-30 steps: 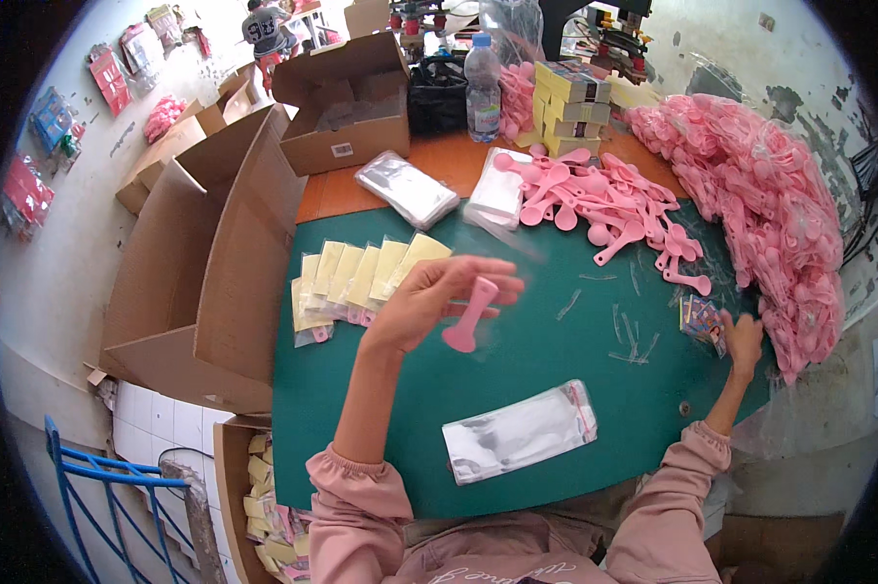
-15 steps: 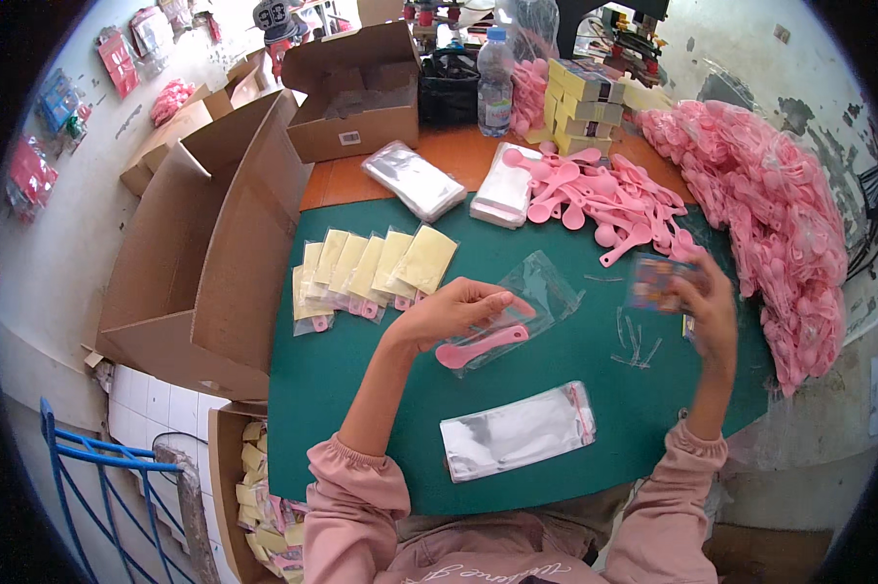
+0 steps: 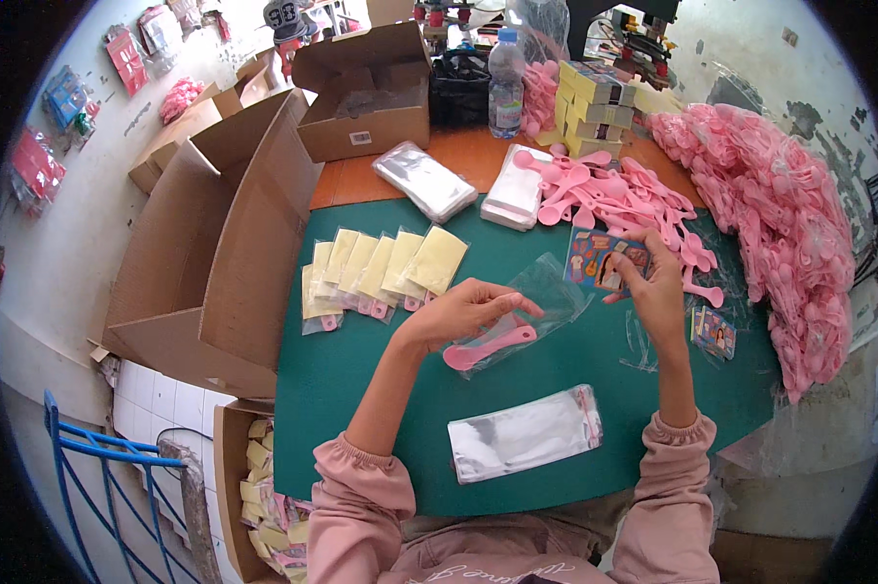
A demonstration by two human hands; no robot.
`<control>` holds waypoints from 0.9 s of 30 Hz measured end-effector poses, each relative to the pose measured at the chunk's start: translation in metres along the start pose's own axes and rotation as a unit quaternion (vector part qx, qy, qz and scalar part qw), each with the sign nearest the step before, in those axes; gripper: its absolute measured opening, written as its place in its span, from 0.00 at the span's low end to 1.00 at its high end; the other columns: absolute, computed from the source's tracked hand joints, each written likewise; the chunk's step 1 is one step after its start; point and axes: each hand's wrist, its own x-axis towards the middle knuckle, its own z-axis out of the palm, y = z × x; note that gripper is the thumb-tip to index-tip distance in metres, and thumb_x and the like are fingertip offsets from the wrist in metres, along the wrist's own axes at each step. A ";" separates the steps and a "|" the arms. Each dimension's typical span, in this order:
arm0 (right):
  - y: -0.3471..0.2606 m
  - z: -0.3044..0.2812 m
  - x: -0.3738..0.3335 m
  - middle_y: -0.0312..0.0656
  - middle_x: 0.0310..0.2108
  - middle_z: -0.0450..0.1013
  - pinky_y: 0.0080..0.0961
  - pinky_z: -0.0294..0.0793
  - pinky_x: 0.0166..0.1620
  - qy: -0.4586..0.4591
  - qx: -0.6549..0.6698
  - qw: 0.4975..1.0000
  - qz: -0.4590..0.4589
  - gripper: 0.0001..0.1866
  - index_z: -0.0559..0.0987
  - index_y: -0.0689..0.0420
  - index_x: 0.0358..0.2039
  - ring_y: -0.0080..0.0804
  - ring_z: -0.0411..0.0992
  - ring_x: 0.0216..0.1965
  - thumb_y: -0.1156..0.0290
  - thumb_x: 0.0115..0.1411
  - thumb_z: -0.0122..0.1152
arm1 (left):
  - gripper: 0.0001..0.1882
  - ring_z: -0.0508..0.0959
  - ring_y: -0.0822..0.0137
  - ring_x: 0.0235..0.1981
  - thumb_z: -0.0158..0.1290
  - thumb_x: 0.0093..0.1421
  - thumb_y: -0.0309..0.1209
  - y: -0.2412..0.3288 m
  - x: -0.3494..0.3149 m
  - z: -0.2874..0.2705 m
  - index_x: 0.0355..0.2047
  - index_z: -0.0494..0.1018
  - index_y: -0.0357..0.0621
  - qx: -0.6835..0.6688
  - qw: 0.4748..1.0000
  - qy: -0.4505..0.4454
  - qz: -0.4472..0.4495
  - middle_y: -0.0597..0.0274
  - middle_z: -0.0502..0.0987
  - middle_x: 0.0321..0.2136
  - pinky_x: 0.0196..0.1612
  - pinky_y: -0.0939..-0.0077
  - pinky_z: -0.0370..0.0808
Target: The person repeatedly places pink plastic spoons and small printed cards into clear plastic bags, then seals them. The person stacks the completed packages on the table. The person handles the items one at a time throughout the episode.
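My left hand point(image 3: 468, 310) grips a clear plastic bag point(image 3: 546, 297) that has a pink spoon-shaped piece point(image 3: 488, 348) inside it, low over the green mat point(image 3: 361, 389). My right hand point(image 3: 653, 282) holds a small colourful printed card point(image 3: 600, 261) at the bag's open end. A few more such cards point(image 3: 716, 331) lie just right of my right wrist. A stack of empty clear bags point(image 3: 525, 433) rests on the mat in front of me.
Filled yellow packets point(image 3: 381, 268) are fanned out at the mat's left. Loose pink spoons point(image 3: 619, 195) and a heap of pink bagged items point(image 3: 780, 224) lie to the right. Open cardboard boxes point(image 3: 225, 224) stand left and behind; a water bottle point(image 3: 505, 83) is at the back.
The pink spoon piece went into the clear bag under my left hand. My right hand rose from the mat's right edge with a printed card and brought it to the bag.
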 end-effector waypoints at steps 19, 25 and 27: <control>0.001 0.007 -0.017 0.41 0.22 0.73 0.21 0.69 0.27 -0.347 -0.226 0.905 -0.099 0.12 0.71 0.61 0.34 0.25 0.69 0.21 0.71 0.49 0.59 | 0.18 0.68 0.73 0.20 0.45 0.59 0.44 -0.014 0.014 0.021 0.41 0.74 0.47 0.198 0.978 -0.042 -0.042 0.58 0.72 0.18 0.26 0.77 0.67; 0.022 0.001 -0.012 0.40 0.21 0.73 0.20 0.68 0.26 -0.420 -0.149 0.894 -0.050 0.14 0.75 0.59 0.35 0.25 0.69 0.20 0.68 0.48 0.60 | 0.27 0.73 0.69 0.28 0.42 0.61 0.43 -0.021 0.015 0.026 0.58 0.55 0.45 0.214 0.976 -0.024 0.039 0.56 0.75 0.27 0.35 0.74 0.70; 0.027 0.006 -0.013 0.39 0.20 0.73 0.20 0.67 0.26 -0.442 -0.228 0.866 -0.052 0.13 0.76 0.58 0.34 0.23 0.68 0.20 0.69 0.48 0.61 | 0.29 0.74 0.66 0.31 0.43 0.60 0.44 -0.022 0.013 0.025 0.59 0.52 0.45 0.219 0.975 -0.030 0.011 0.54 0.75 0.30 0.37 0.74 0.70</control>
